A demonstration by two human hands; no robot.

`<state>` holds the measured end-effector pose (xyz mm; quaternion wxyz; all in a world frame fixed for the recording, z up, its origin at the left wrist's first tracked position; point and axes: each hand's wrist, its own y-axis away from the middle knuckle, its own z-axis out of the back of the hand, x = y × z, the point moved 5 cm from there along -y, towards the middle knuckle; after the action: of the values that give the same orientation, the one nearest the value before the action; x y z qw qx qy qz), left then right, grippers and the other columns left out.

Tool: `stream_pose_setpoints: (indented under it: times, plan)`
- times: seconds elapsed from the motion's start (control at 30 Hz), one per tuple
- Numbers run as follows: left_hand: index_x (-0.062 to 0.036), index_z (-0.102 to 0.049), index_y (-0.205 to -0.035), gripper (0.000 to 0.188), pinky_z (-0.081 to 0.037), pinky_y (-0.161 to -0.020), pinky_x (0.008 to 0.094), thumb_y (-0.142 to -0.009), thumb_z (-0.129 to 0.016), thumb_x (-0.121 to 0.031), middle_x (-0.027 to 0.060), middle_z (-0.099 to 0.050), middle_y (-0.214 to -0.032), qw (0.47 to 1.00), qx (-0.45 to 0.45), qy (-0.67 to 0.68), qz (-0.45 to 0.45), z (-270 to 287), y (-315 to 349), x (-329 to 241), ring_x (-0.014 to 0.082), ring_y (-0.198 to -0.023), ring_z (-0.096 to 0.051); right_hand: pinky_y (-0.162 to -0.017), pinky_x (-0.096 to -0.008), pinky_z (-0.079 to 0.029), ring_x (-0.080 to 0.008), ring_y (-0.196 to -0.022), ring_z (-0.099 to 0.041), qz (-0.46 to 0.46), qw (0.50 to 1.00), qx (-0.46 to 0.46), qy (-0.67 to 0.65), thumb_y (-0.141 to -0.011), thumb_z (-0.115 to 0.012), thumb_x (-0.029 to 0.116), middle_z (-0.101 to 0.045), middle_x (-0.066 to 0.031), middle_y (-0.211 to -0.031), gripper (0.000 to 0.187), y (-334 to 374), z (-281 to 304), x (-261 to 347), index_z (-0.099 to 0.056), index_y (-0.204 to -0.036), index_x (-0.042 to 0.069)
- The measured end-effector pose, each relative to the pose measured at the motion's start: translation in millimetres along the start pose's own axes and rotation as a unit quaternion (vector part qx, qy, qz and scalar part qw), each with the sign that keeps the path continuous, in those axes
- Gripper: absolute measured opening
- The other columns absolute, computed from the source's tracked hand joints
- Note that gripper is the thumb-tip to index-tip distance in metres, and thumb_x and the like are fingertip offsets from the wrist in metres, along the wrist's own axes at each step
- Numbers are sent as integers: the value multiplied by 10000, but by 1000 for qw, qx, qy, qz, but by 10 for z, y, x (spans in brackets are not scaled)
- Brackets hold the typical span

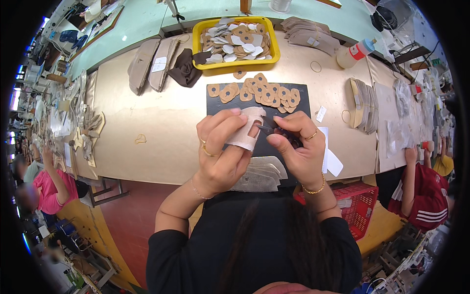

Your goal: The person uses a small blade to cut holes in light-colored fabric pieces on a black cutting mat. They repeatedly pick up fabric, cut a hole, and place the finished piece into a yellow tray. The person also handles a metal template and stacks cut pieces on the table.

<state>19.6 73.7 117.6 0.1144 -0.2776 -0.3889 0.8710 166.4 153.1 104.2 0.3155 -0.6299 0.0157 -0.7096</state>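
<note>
One beige piece (241,140) is in the left hand (219,142), its fingers curled closed around it, above one black mat (220,106). One dark tool (281,131) is in the right hand (302,149), half closed, thumb and fingers pinching it, its tip at the piece's cut-out. Over a dozen brown patches (268,94) lie mostly on the mat, nearer than one yellow tray (240,64) and one bottle (350,56)

Blue-capped bottle (349,55): stands at two o'clock.
Red plastic crate (361,211): sits at four o'clock.
Dark brown cloth (185,71): lies crumpled at eleven o'clock.
</note>
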Motion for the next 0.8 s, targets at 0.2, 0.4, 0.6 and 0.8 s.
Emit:
stream_pose_setpoints:
  times: [0.2,0.4,0.6,0.8]
  plan:
    - [-15,-728,-996,275,-415,-892,413,-727,-741,47,77,-542,-1127,999,-23,19,-16,-14,27,-8,293,-1114,-641,-563,-228,-437,-126,-680,-579,30,999,-13,14,-770,-827,99,-648,-73,-824,290,-12,3,49,-674,-997,4]
    - [-29,-720,-1050,363,-352,-978,415,-698,-730,61,64,-537,-1150,1000,9,-4,-3,13,11,-27,256,-1137,-643,-594,-261,-485,-180,-682,-625,74,995,-15,60,-763,-817,54,-673,-107,-811,227,-37,29,109,-678,-933,-4]
    - [-24,-709,-986,310,-323,-1010,422,-688,-736,55,59,-569,-1185,999,32,-8,-7,58,-21,-27,238,-1141,-643,-609,-276,-503,-194,-690,-641,76,996,-4,44,-762,-805,17,-680,-122,-823,207,-68,82,146,-672,-917,-14]
    - [-30,-713,-975,287,-374,-977,397,-707,-734,72,62,-602,-1206,999,30,31,9,65,-39,-8,235,-1128,-650,-636,-274,-495,-178,-717,-634,53,998,5,35,-769,-808,34,-682,-115,-838,214,-73,88,116,-675,-929,-14]
